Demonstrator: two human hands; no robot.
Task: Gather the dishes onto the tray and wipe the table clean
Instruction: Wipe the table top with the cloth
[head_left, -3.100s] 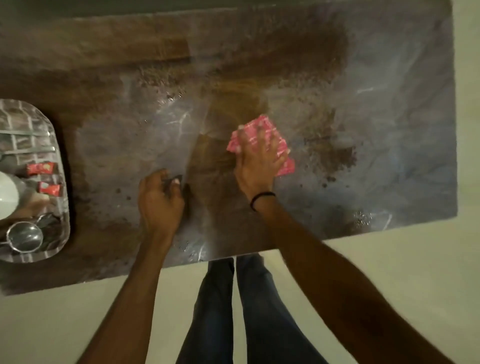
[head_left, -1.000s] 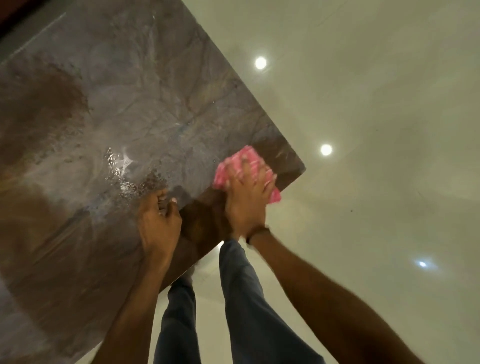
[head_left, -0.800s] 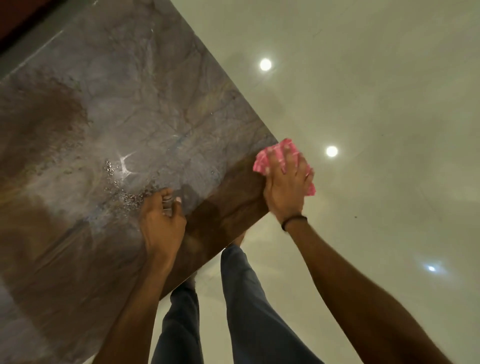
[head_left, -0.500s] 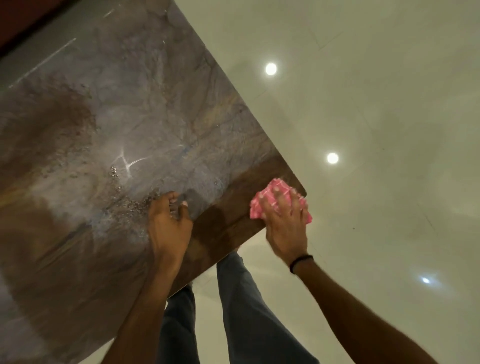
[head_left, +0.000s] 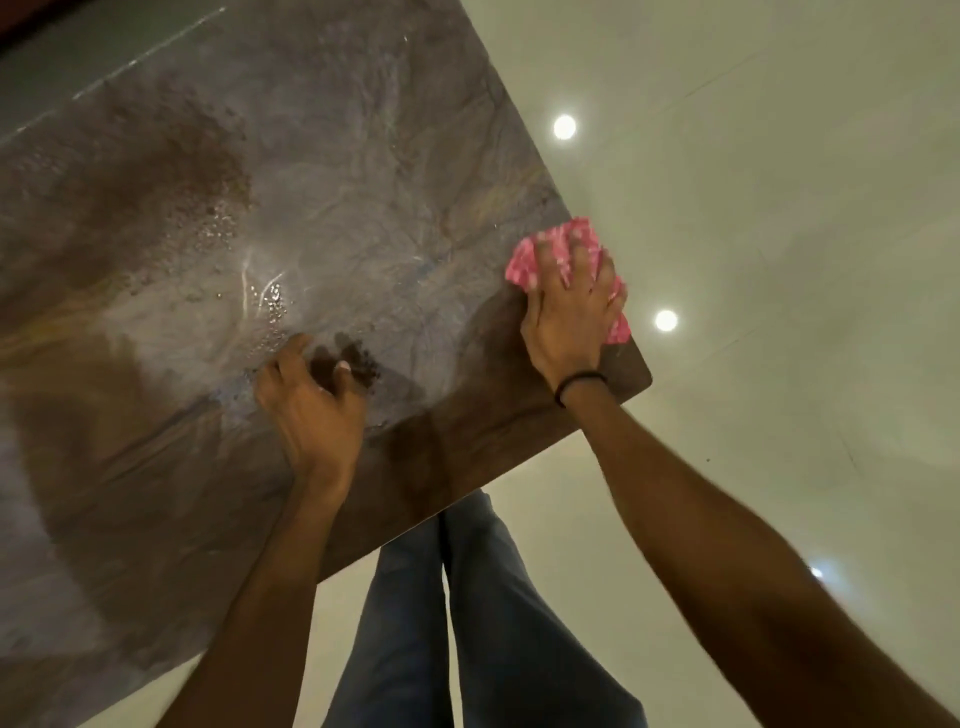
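My right hand (head_left: 571, 317) presses a pink cloth (head_left: 524, 262) flat onto the dark stone table (head_left: 363, 182), at its right edge just short of the near corner. The fingers are spread over the cloth. My left hand (head_left: 311, 410) rests on the tabletop near the front edge, fingers loosely curled with the tips down, holding nothing. Water droplets (head_left: 270, 301) glint on the surface just beyond the left hand. The tray and the dishes are out of view.
A brown grainy smear (head_left: 208, 171) covers the far left part of the table. The table's near corner (head_left: 644, 376) juts over a glossy pale floor (head_left: 779, 260) with lamp reflections. My legs in jeans (head_left: 467, 623) stand below the front edge.
The view swung right, away from the tray. My right hand has been rubbing the cloth back and forth along the table's right edge and has now moved it further up; my left hand stayed planted.
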